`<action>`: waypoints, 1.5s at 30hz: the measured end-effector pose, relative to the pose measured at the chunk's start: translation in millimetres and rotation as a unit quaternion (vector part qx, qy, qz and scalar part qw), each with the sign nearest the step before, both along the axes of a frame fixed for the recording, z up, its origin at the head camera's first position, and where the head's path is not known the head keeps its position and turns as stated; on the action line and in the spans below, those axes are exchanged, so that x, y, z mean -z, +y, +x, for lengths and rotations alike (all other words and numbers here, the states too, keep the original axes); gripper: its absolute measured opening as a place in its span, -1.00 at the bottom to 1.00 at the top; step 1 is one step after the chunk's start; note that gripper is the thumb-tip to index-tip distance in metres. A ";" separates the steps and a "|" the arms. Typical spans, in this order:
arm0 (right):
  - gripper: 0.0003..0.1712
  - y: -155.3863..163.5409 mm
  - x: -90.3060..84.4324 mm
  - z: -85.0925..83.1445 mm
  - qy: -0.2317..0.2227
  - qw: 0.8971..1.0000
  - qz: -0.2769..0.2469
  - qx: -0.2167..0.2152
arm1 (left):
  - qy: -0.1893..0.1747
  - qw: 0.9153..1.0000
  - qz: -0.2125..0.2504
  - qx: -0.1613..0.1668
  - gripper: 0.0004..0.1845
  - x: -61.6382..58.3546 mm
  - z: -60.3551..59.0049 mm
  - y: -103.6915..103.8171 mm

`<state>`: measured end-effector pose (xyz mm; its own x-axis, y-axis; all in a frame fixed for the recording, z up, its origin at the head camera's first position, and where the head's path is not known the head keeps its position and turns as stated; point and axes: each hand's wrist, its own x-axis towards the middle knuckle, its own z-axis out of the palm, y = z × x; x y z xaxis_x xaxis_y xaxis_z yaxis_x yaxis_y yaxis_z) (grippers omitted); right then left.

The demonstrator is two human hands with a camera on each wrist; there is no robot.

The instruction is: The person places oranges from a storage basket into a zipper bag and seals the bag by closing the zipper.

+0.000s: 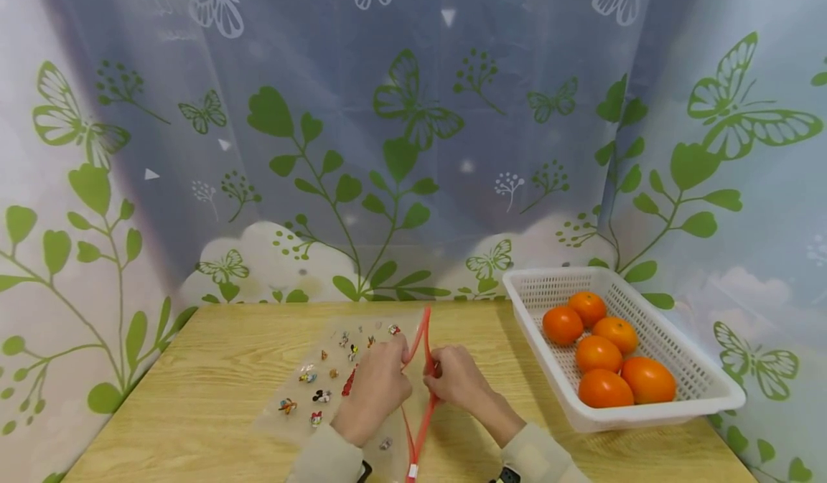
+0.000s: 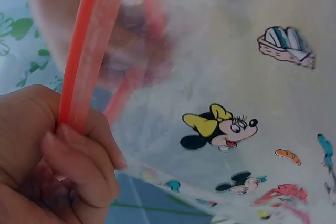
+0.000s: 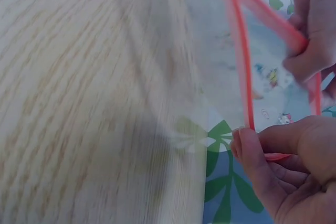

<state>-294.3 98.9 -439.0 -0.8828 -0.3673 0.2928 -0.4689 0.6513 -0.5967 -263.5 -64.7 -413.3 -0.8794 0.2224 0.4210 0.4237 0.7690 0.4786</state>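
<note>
A clear plastic zip bag (image 1: 336, 375) printed with small cartoon figures lies on the wooden table (image 1: 213, 390). Its red zip edge (image 1: 423, 368) is pulled apart into an open mouth. My left hand (image 1: 375, 390) pinches one red strip (image 2: 84, 61) between thumb and fingers. My right hand (image 1: 455, 379) pinches the other red strip (image 3: 244, 77) and holds it away from the first. In the left wrist view the bag's film (image 2: 236, 77) shows mouse prints close up. In the right wrist view, my left hand (image 3: 315, 30) grips the far strip.
A white perforated basket (image 1: 698, 368) holding several oranges (image 1: 597, 354) stands on the table at the right. A curtain with green leaf and butterfly prints (image 1: 400, 146) hangs close behind and on both sides. The table's left part is bare wood.
</note>
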 end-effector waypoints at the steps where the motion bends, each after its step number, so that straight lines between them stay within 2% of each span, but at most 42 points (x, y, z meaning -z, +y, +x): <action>1: -0.79 0.6 0.6 0.0 -0.003 1.000 0.000 0.000 | 0.011 1.000 -0.008 -0.006 -0.64 -2.8 0.3 -1.1; 4: -0.80 2.7 2.9 -0.6 -0.009 1.000 0.004 -0.001 | 0.040 0.998 -0.031 -0.026 -0.62 -10.9 0.5 -4.2; 9: -0.79 5.8 7.2 -1.9 -0.007 1.000 0.019 -0.006 | 0.056 0.996 -0.045 -0.060 -0.60 -25.9 4.5 -9.4; 16: -0.77 11.1 11.5 -0.7 -0.017 0.999 0.028 -0.015 | 0.114 0.985 -0.075 -0.107 -0.59 -47.4 10.1 -20.3; 20: -0.80 14.9 12.8 -1.0 -0.043 0.999 0.024 -0.017 | 0.109 0.985 -0.068 -0.117 -0.60 -59.3 14.3 -26.8; 23: -0.82 17.0 12.4 -1.3 -0.062 0.998 0.020 -0.020 | 0.100 0.987 -0.059 -0.108 -0.60 -64.4 16.6 -29.7; 28: -0.78 17.9 11.4 -0.8 -0.065 0.998 0.010 -0.015 | 0.090 0.987 -0.084 -0.101 -0.64 -60.6 19.7 -29.3; 32: -0.79 17.3 11.4 -0.1 -0.064 0.998 0.002 -0.013 | 0.099 0.985 -0.101 -0.100 -0.72 -53.5 20.9 -25.2; 37: -0.86 16.9 10.4 0.3 -0.062 0.997 -0.014 -0.033 | 0.088 0.989 -0.094 -0.079 -0.81 -49.5 19.0 -19.3; 40: -0.82 16.0 9.3 0.4 -0.052 0.998 -0.014 -0.042 | 0.069 0.992 -0.081 -0.062 -0.86 -47.1 18.8 -17.2; 45: -0.80 14.8 8.4 -2.0 -0.001 0.999 0.008 -0.034 | 0.044 0.996 -0.070 -0.043 -0.95 -41.9 17.6 -16.9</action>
